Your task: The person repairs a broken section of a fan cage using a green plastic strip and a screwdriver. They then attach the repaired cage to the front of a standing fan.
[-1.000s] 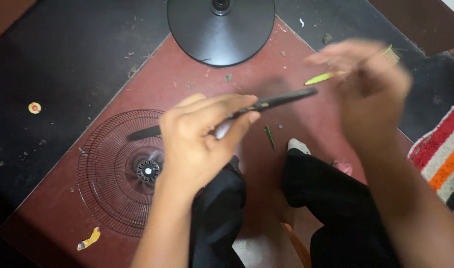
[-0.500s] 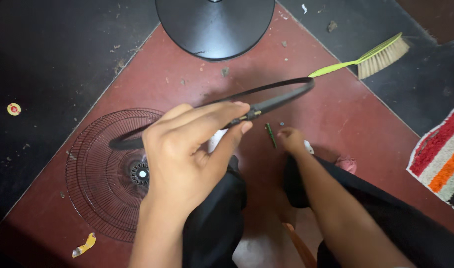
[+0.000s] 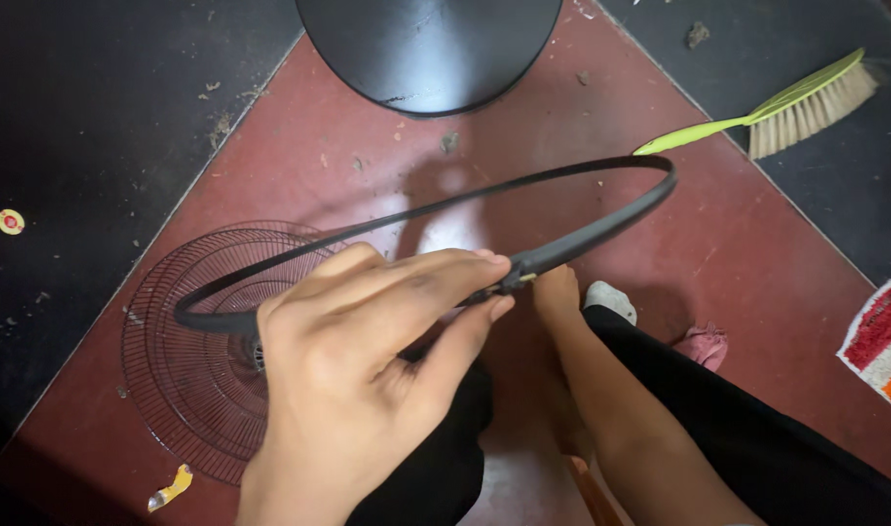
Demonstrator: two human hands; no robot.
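Observation:
My left hand [image 3: 368,341] pinches a thin black ring band [image 3: 601,231] at its joint and holds it tilted above the floor. My right hand [image 3: 559,292] reaches down to the red floor just under the ring's near edge. Its fingertips are hidden behind the ring and my left fingers, so I cannot see whether it holds anything. A round dark wire fan grille [image 3: 173,370] lies flat on the floor under the ring's left part.
A round black fan base [image 3: 426,49] stands at the top. A green hand brush [image 3: 806,97] lies at the upper right, a striped rug [image 3: 884,341] at the right edge. A pink cloth scrap [image 3: 704,343] and a yellow scrap [image 3: 173,485] lie on the floor. My black-trousered legs fill the bottom.
My right hand let go of the green brush, dropped to the floor by a small green piece, and now sits under the ring. The ring has been lifted closer and tilted more open.

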